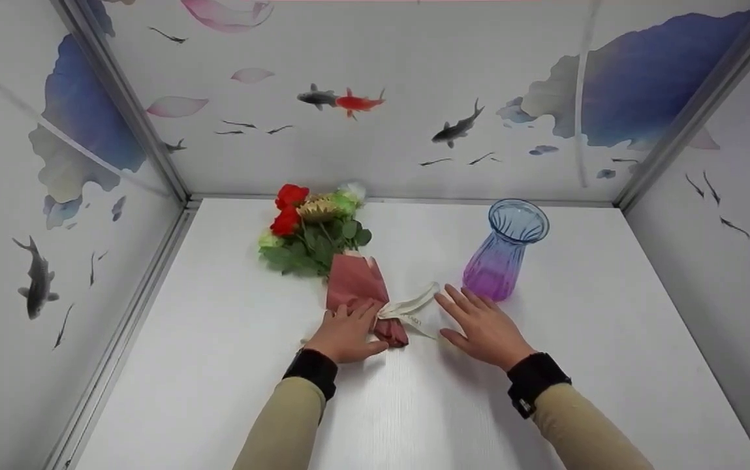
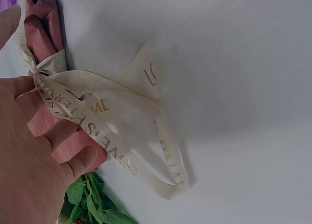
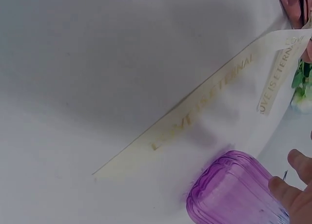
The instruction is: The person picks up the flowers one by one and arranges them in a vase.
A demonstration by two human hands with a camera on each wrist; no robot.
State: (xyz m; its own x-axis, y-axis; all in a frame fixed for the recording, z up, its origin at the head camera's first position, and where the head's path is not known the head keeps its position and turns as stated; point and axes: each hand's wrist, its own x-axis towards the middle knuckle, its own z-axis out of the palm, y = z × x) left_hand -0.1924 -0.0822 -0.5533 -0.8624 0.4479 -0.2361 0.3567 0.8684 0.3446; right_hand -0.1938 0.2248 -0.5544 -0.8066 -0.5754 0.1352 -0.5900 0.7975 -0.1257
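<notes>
A bouquet of red, yellow and white flowers with green leaves lies on the table, its stems wrapped in dusty-red paper. A cream ribbon with gold lettering is tied around the wrap, and its loose ends trail to the right. My left hand rests on the lower wrap beside the knot, fingers spread and relaxed. In the left wrist view the ribbon also forms a loop on the far side. My right hand, fingers extended and holding nothing, hovers by the ribbon's end, just in front of the vase.
The ribbed glass vase fades from blue at its flared rim to purple at its base and stands upright right of the bouquet. Printed panels with fish and petals enclose the white table at the back and both sides.
</notes>
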